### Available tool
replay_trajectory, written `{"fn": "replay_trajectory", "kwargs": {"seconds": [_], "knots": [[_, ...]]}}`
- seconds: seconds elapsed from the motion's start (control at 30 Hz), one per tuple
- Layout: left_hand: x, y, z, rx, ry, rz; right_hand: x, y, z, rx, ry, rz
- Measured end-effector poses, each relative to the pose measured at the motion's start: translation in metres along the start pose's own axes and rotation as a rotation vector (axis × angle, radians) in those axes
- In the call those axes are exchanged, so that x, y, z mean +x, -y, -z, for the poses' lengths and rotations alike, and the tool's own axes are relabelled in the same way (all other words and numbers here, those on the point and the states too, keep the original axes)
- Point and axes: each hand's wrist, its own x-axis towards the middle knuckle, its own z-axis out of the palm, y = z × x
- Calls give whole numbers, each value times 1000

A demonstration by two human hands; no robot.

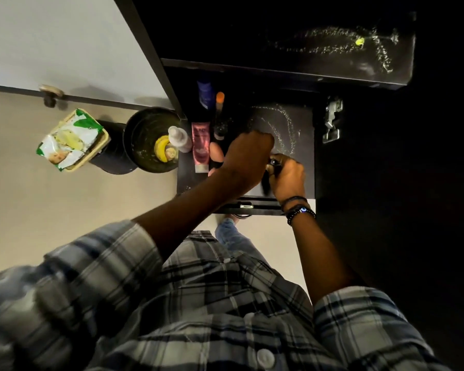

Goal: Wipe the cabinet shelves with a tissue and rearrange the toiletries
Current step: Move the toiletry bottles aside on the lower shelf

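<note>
Nearest the lens, a grey-and-black plaid shirt [225, 303] is seen, from which two bare forearms are extended toward a black cabinet shelf [306, 167]. The left hand [248, 152] is held as a fist over the middle of the shelf; whether anything is enclosed in it cannot be told. The right hand [288, 175], banded at the wrist by a dark beaded bracelet [302, 211], is placed just right of it, and a small dark glossy object [273, 163] is pinched in its fingertips.

The toiletries are grouped at the left end of the shelf. A pink squeeze tube [201, 145] is laid flat, with a white spray bottle [178, 139] just to its left. An orange-capped dark bottle [219, 116] and a blue bottle [205, 93] are set farther back. Pale dust streaks [281, 124] are marked on the bare surface beyond the hands, and similar streaks are shown on the upper shelf [332, 73]. A metal hinge [332, 120] is fixed at the right.

On the floor to the left, a black round bin [142, 129] containing a banana peel [162, 151] is placed beside a green-and-white wipes packet [71, 140].
</note>
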Motion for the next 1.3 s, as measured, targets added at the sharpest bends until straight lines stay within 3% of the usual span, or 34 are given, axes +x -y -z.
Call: {"fn": "replay_trajectory", "kwargs": {"seconds": [0.1,0.27,0.53,1.1,1.3], "knots": [[-31,22,18,-156,-111,14,-4,9,-9,51,25,12],[-83,69,44,-123,-171,35,-9,37,-20,44,77,55],[-93,123,13,-84,-129,209,-16,65,-34,-79,153,203],[-78,139,-24,-185,-118,298,-21,73,-36,-193,218,144],[-85,135,-20,-193,-150,265,-23,65,-24,-152,113,165]]}}
